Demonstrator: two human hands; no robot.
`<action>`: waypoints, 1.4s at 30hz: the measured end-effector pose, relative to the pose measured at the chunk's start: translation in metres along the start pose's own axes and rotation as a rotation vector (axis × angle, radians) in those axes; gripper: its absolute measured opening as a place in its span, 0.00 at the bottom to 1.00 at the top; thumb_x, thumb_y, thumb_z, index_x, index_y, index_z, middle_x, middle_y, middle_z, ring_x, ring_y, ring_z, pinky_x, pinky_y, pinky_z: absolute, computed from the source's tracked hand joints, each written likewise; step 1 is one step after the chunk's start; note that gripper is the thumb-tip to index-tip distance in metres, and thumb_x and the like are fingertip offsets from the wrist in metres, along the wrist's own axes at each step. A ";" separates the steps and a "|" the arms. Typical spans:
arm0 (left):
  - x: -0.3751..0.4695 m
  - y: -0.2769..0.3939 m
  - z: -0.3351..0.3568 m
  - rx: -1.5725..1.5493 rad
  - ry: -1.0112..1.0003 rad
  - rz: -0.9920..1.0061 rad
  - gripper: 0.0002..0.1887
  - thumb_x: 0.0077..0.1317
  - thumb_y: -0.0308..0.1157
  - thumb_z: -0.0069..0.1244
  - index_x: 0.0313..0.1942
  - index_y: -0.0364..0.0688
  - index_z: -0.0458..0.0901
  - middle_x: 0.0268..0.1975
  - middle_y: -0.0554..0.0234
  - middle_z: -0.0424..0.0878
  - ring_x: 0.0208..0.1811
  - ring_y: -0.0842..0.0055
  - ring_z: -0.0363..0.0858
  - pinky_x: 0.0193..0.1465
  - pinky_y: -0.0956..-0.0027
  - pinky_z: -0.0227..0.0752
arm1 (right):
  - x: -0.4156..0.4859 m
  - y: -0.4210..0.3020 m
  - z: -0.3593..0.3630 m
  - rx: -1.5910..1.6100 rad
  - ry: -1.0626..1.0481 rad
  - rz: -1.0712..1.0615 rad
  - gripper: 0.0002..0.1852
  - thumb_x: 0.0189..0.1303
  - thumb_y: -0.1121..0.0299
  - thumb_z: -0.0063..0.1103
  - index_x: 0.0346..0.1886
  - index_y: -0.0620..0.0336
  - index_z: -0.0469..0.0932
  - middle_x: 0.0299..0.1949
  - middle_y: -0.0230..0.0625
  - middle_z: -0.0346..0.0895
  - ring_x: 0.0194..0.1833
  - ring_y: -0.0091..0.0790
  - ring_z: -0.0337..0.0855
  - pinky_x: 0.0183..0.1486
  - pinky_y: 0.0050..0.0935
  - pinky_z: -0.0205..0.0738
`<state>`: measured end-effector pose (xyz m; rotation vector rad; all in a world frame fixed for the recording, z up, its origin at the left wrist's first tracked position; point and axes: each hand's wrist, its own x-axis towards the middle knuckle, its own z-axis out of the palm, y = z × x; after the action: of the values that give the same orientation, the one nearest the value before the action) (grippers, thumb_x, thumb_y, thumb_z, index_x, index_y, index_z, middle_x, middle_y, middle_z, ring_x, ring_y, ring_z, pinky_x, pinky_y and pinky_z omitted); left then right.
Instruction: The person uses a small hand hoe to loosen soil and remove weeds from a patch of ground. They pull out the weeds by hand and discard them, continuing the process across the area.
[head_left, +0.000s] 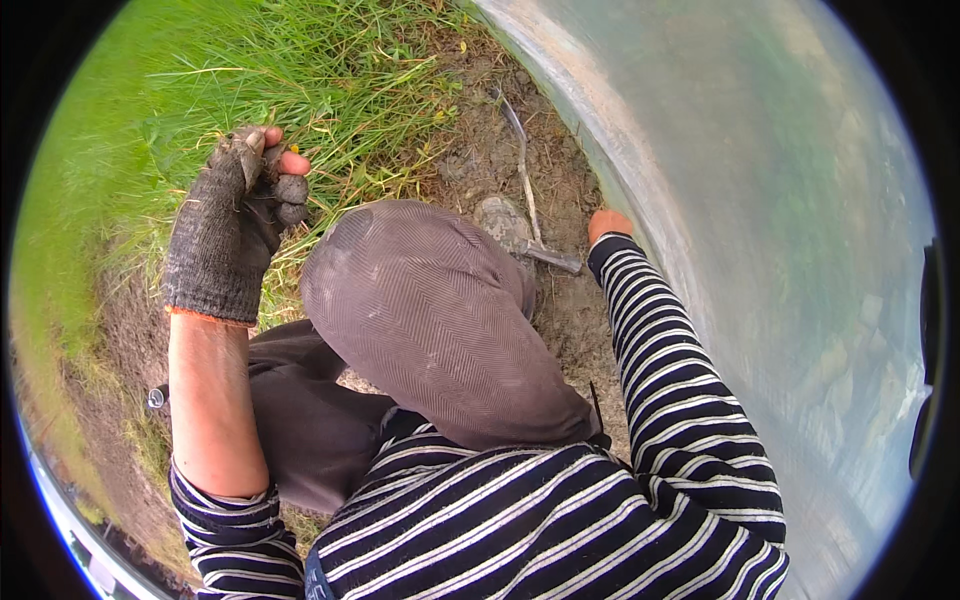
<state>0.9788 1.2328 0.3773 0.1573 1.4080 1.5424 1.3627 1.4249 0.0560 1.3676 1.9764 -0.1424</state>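
My left hand (251, 202) wears a dirty dark knit glove with an orange cuff edge and bare fingertips poking out. It is raised over the grass at the left, fingers curled in, with no object visible in them. Bare, my right hand (610, 223) reaches down to the soil at the foot of a translucent plastic sheet (750, 225); its fingers are largely hidden, so I cannot tell whether it grips anything. Between my shoe and that hand lies a sickle (523, 150), its narrow curved blade pointing away and its short handle (553, 257) towards me.
Tall green grass (337, 90) borders a strip of bare soil (559, 142). The plastic sheet rises like a wall along my right. My bent knee (405, 285) in brown trousers fills the middle, with a camouflage shoe (501, 217) beyond it.
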 end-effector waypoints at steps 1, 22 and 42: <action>-0.001 0.001 -0.001 0.024 0.001 -0.023 0.12 0.69 0.38 0.45 0.45 0.39 0.76 0.33 0.57 0.82 0.28 0.74 0.77 0.31 0.72 0.71 | -0.001 0.000 -0.001 0.000 0.004 0.037 0.16 0.62 0.66 0.43 0.39 0.54 0.85 0.41 0.41 0.83 0.45 0.42 0.83 0.45 0.41 0.77; 0.009 -0.001 -0.005 0.087 -0.057 0.011 0.12 0.69 0.38 0.45 0.45 0.40 0.76 0.34 0.58 0.83 0.29 0.76 0.80 0.32 0.73 0.75 | -0.078 -0.154 -0.148 1.251 0.408 -0.921 0.29 0.67 0.62 0.49 0.70 0.48 0.54 0.48 0.43 0.78 0.37 0.29 0.84 0.31 0.26 0.78; 0.012 -0.004 0.020 0.164 -0.120 0.010 0.11 0.70 0.38 0.44 0.45 0.42 0.75 0.33 0.62 0.82 0.30 0.78 0.79 0.31 0.73 0.72 | 0.012 -0.053 -0.060 1.918 -0.003 0.160 0.20 0.66 0.63 0.47 0.57 0.63 0.65 0.35 0.41 0.78 0.31 0.37 0.80 0.36 0.38 0.76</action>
<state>0.9884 1.2539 0.3740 0.3516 1.4393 1.4013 1.2865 1.4388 0.0772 2.3903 1.3130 -2.3387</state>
